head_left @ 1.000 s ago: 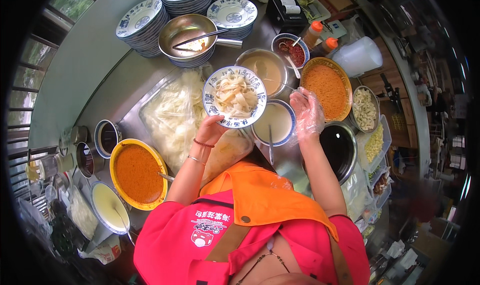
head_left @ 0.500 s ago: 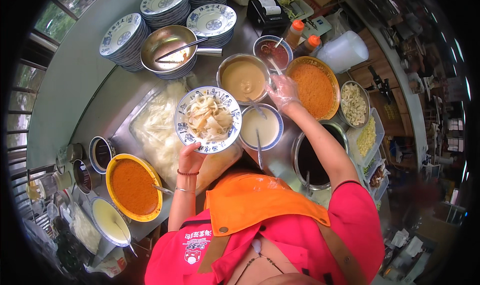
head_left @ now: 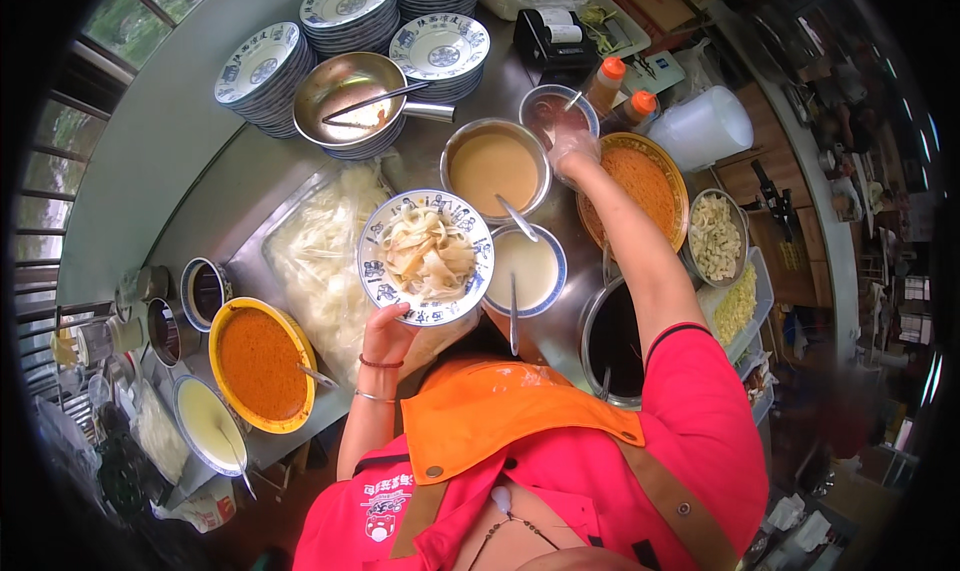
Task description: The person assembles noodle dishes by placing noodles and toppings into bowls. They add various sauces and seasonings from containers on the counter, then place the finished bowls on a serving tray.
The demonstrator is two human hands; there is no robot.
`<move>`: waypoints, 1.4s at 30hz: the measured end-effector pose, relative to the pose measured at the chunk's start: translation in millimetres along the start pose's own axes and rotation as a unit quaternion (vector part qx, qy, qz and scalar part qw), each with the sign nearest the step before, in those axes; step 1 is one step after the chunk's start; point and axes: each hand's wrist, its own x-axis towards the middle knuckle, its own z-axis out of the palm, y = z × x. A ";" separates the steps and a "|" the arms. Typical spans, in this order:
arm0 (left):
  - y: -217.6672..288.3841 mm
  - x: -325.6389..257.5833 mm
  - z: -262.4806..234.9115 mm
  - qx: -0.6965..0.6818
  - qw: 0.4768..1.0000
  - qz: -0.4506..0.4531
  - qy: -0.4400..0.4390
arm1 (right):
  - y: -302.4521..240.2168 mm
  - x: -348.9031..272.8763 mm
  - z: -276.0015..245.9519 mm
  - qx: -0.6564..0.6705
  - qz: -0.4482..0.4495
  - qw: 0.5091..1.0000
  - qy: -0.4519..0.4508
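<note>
Shift since the earlier frame: right hand (head_left: 577, 155) has gone from beside the tan-sauce pan's rim up to the red-sauce bowl (head_left: 525, 111); the noodle bowl (head_left: 371, 263) stays left of the white-liquid bowl (head_left: 561, 271).
Right hand: gloved, at the red-sauce bowl's lower right edge; fingers point inward and look bent, but I cannot tell how far open they are or whether they grip anything.
Left hand (head_left: 388, 333): thumb over the noodle bowl's lower rim, other fingers mostly hidden beneath; it holds the bowl up, with pale noodles (head_left: 428, 253) inside.
Key relation: noodle bowl lies lower left of the right hand, well apart; being round, it has no long axis. Left hand is nearer it.
Between them: tan-sauce pan (head_left: 447, 176), a ladle handle (head_left: 517, 218) leaning over its lower rim.
Under the right forearm: orange-red basin (head_left: 686, 196), partly covered.
Beyond the right hand: two orange-capped bottles (head_left: 606, 88), upper right of the frame.
</note>
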 end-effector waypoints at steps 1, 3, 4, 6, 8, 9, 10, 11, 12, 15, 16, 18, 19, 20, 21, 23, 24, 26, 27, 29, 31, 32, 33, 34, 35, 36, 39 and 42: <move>-0.7 1.0 1.6 0.002 1.000 0.000 -0.001 | 1.7 3.3 2.6 0.043 0.029 0.999 0.016; -3.1 2.4 3.9 0.004 1.000 -0.002 -0.002 | 7.3 16.3 16.5 0.128 0.087 0.987 0.049; -3.7 2.9 4.7 0.006 1.000 0.000 -0.004 | 9.8 22.9 22.5 0.168 0.081 0.981 0.062; -3.8 6.1 9.7 0.011 1.000 -0.004 -0.013 | 30.9 42.8 50.2 0.233 0.039 0.967 0.100; -4.7 7.9 11.2 0.015 1.000 -0.005 -0.012 | 31.2 39.9 52.8 0.276 0.008 0.954 0.119; -5.1 8.7 11.7 0.016 1.000 -0.006 -0.012 | 31.2 37.8 54.6 0.283 0.008 0.951 0.122; -5.5 10.3 12.6 0.021 1.000 -0.011 -0.012 | 34.3 37.1 57.0 0.290 0.011 0.949 0.126; -6.1 12.1 12.7 0.025 0.999 -0.016 -0.012 | 37.3 37.1 58.6 0.297 0.013 0.946 0.131; -6.7 14.1 12.7 0.030 0.999 -0.022 -0.013 | 39.0 38.0 60.6 0.295 0.016 0.943 0.155; -9.9 19.5 10.1 0.030 0.999 -0.022 -0.020 | 40.5 27.2 53.7 0.343 0.017 0.933 0.104; -10.7 22.2 11.8 0.027 0.999 -0.028 -0.024 | 44.6 27.7 55.8 0.362 0.028 0.926 0.099; -12.9 28.6 15.9 0.022 0.998 -0.041 -0.030 | 53.9 27.8 60.1 0.400 0.050 0.911 0.090; -13.1 31.4 18.5 0.021 0.998 -0.044 -0.036 | 53.6 24.5 56.7 0.410 0.049 0.907 0.085; -13.6 35.9 21.7 0.021 0.998 -0.048 -0.042 | 55.0 19.8 53.5 0.420 0.048 0.902 0.081; -14.6 41.0 25.4 0.020 0.997 -0.053 -0.048 | 56.7 14.4 50.8 0.431 0.048 0.898 0.078; -17.7 53.0 33.0 0.011 0.997 -0.045 -0.056 | 53.1 -11.0 33.9 0.483 0.008 0.871 0.084; -18.6 60.4 34.9 0.012 0.997 -0.050 -0.063 | 51.4 -30.3 23.2 0.508 -0.011 0.857 0.087; -20.5 75.5 45.1 0.014 0.995 -0.054 -0.079 | 44.7 -75.7 -0.1 0.555 -0.046 0.826 0.094; -21.5 83.5 46.9 0.006 0.994 -0.063 -0.087 | 38.4 -100.6 -14.2 0.577 -0.065 0.809 0.096; -23.1 99.3 45.9 -0.011 0.992 -0.078 -0.099 | 22.3 -151.0 -52.2 0.447 -0.129 0.876 0.126; -25.5 111.8 52.8 -0.003 0.992 -0.079 -0.102 | 26.2 -169.0 -51.9 0.310 -0.225 0.903 0.194; -26.9 117.3 52.5 -0.006 0.991 -0.077 -0.105 | 26.1 -175.4 -52.2 0.256 -0.248 0.909 0.216; -27.1 120.4 51.6 -0.008 0.991 -0.074 -0.107 | 25.4 -177.8 -52.2 0.202 -0.273 0.910 0.237; -28.1 123.6 50.7 -0.002 0.991 -0.074 -0.110 | 26.9 -174.2 -51.6 0.199 -0.255 0.913 0.250; -28.8 125.2 50.8 -0.005 0.990 -0.077 -0.114 | 28.8 -164.5 -49.2 0.197 -0.236 0.915 0.262; -29.4 125.9 50.4 -0.008 0.990 -0.078 -0.117 | 30.4 -150.0 -45.2 0.196 -0.218 0.916 0.274; -30.3 120.6 56.2 0.001 0.990 -0.077 -0.115 | 48.2 -77.4 -3.9 0.210 -0.123 0.936 0.256; -29.1 108.5 62.6 0.013 0.991 -0.074 -0.112 | 55.3 -36.4 18.5 0.326 -0.050 0.933 0.144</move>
